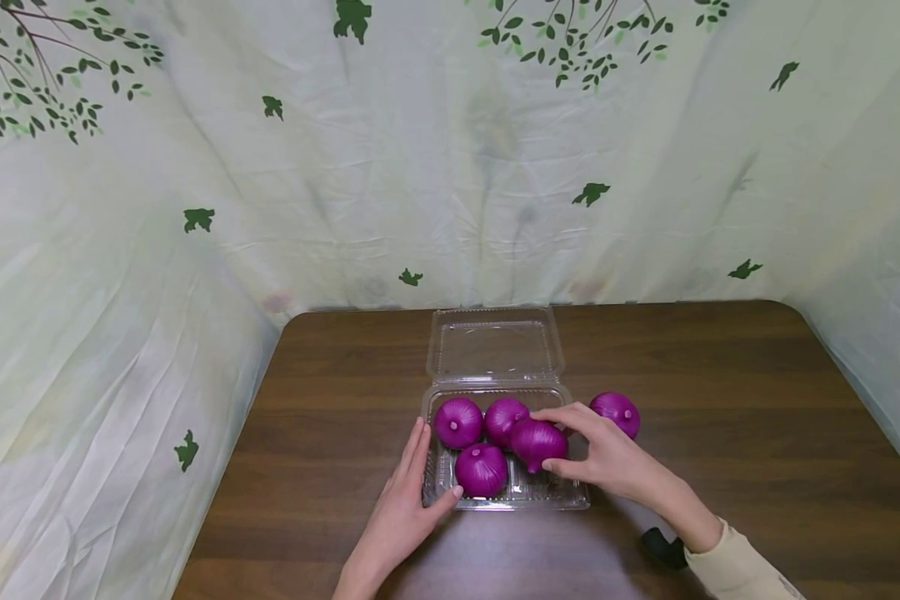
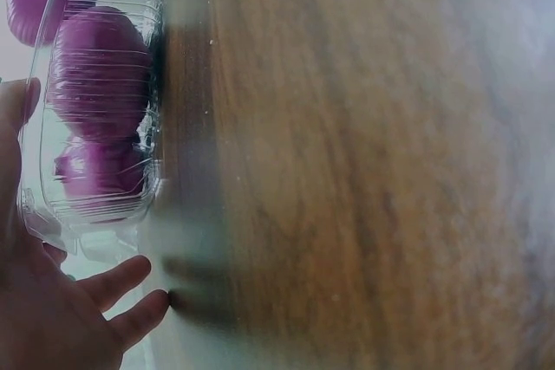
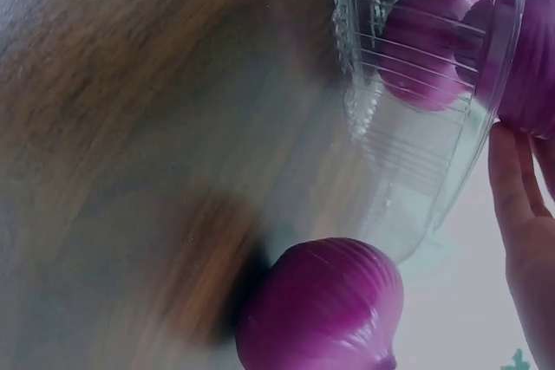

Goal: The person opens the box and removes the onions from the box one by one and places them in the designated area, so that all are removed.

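A clear plastic clamshell container (image 1: 521, 502) lies open on the table with three purple onions inside: one at the back left (image 1: 458, 422), one at the back middle (image 1: 505, 419) and one at the front (image 1: 482, 471). My right hand (image 1: 607, 450) grips another onion (image 1: 537, 444) between thumb and fingers, over the container's right half. In the right wrist view this held onion (image 3: 531, 67) shows above the rim. My left hand (image 1: 399, 504) rests against the container's left side, fingers extended and thumb at the front rim.
One more onion (image 1: 617, 413) sits on the wooden table (image 1: 330, 467) just right of the container, partly behind my right hand. The transparent lid (image 1: 495, 348) is folded back toward the table's far edge. A leaf-patterned cloth (image 1: 450, 167) hangs behind.
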Tool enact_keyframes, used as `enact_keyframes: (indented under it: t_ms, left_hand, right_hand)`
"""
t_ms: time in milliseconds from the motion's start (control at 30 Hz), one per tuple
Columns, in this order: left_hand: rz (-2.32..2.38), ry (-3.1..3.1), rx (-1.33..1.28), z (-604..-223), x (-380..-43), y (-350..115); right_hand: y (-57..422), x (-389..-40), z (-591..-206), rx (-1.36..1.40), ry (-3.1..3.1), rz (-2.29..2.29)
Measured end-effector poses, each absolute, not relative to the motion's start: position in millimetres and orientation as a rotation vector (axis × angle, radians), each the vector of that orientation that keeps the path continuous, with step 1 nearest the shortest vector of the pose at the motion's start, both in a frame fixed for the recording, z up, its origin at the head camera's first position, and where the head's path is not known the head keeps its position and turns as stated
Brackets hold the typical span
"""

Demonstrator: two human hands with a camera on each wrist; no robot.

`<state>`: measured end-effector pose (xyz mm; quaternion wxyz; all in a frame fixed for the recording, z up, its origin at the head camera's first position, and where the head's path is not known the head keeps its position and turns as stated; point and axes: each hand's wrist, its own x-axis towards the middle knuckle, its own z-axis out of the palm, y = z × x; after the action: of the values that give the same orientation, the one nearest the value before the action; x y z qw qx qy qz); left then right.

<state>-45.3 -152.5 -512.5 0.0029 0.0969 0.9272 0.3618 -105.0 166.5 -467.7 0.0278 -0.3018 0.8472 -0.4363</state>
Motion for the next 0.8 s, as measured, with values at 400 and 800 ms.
enact_keyframes:
  t_ms: [400,800]
  left_hand:
    - [1.137,2.905,0.307,-512.8,-45.7,-152.7]
    - [1.125,2.903,0.293,-513.0,-45.1,-153.0]
  right_hand:
    - [172.9,-105.0,-472.0,-0.859,2.566,-1.612]
    - [179.2,-95.3,-450.2,-0.724,2.549,-1.772]
